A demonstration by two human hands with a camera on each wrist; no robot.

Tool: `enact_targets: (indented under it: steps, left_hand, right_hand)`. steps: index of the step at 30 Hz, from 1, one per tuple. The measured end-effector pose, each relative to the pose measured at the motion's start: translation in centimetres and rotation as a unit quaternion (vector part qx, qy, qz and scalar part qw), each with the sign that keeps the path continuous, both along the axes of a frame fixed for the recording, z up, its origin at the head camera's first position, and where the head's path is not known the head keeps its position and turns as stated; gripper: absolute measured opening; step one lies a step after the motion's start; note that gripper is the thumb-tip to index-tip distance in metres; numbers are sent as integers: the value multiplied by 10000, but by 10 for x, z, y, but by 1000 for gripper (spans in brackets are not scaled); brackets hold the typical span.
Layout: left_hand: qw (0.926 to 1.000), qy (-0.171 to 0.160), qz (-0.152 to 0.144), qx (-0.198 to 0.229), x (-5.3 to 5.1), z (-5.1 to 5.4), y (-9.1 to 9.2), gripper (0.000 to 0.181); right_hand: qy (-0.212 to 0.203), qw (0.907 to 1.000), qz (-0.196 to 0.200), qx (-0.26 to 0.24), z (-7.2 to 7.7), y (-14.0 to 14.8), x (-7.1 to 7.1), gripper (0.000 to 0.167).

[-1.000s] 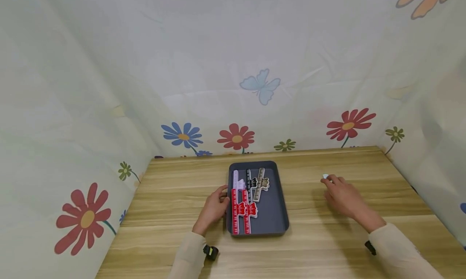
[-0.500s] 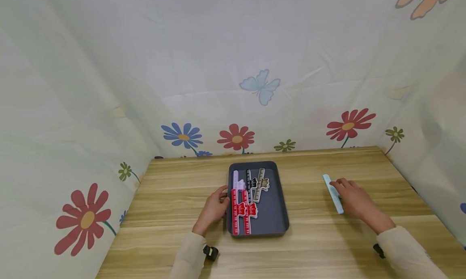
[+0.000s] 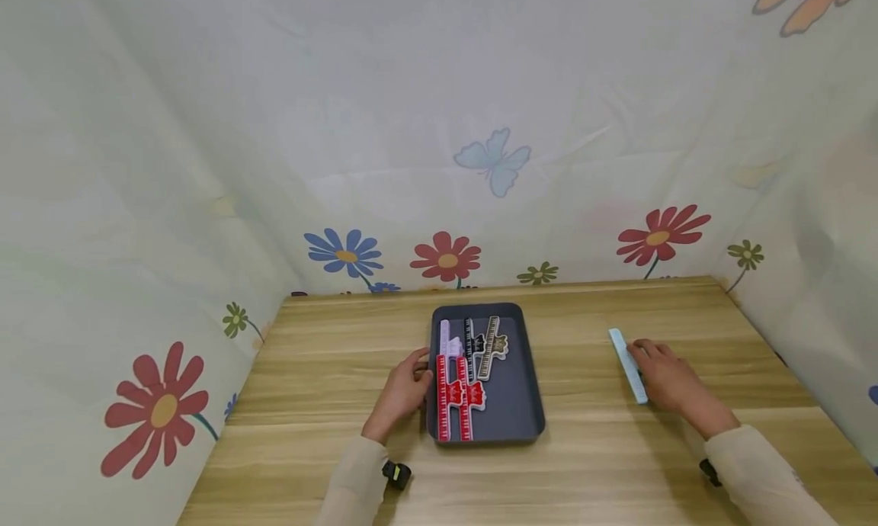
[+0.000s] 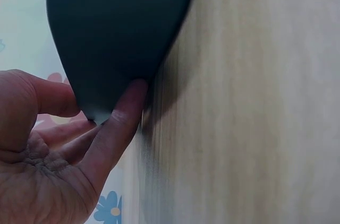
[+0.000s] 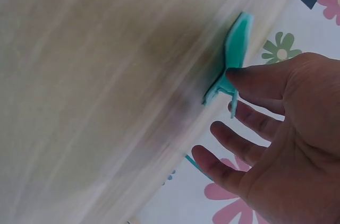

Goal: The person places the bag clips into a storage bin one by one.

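A dark grey tray (image 3: 528,389) lies on the table with several piano-keyboard clips inside. My left hand (image 3: 405,389) grips its left wall; the left wrist view shows fingers and thumb on both sides of the tray's edge (image 4: 117,27). To the right of the tray is a light blue clip (image 3: 627,366), its long strip slanting on or just over the table. My right hand (image 3: 665,373) pinches the clip by its handle side. In the right wrist view, the thumb lies against the teal-looking clip (image 5: 237,43), while the other fingers of the hand (image 5: 287,123) are partly spread.
In the tray, a lilac clip (image 3: 444,339), a black clip (image 3: 469,351) and a black-and-cream clip (image 3: 489,351) lie toward the back. Two red clips, one (image 3: 443,412) at the left wall, lie in front. A flowered curtain (image 3: 384,168) borders the wooden table (image 3: 329,343).
The light blue clip, at first mostly hidden by my right hand, now shows its whole long strip. My right hand has shifted slightly right. The left hand and tray stay put.
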State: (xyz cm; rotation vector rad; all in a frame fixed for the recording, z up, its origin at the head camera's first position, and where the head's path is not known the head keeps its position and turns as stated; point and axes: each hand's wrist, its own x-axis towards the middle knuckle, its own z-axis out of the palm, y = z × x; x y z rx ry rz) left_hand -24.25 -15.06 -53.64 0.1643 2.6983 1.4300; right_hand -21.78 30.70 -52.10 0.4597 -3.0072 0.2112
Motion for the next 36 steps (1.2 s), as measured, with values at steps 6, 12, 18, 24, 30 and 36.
enact_targets:
  steps: [6, 12, 18, 24, 30, 36]
  left_hand:
    - [10000, 32, -31, 24, 0, 1, 1, 47]
    - [10000, -60, -4, 41, 1, 3, 2, 48]
    - [10000, -57, -14, 13, 1, 4, 2, 48]
    - [10000, -48, -16, 31, 1, 2, 2, 48]
    - [10000, -88, 5, 6, 1, 0, 1, 48]
    - [10000, -6, -1, -42, -1, -1, 0, 48]
  right_hand:
    - [82, 9999, -60, -78, -5, 3, -1, 42]
    - [374, 9992, 39, -111, -8, 8, -2, 38]
    - [242, 9997, 7, -26, -6, 10, -2, 39]
    - [147, 9998, -93, 66, -1, 8, 2, 39]
    - [228, 9996, -122, 87, 7, 3, 4, 41]
    - [487, 9988, 70, 7, 17, -8, 5, 40]
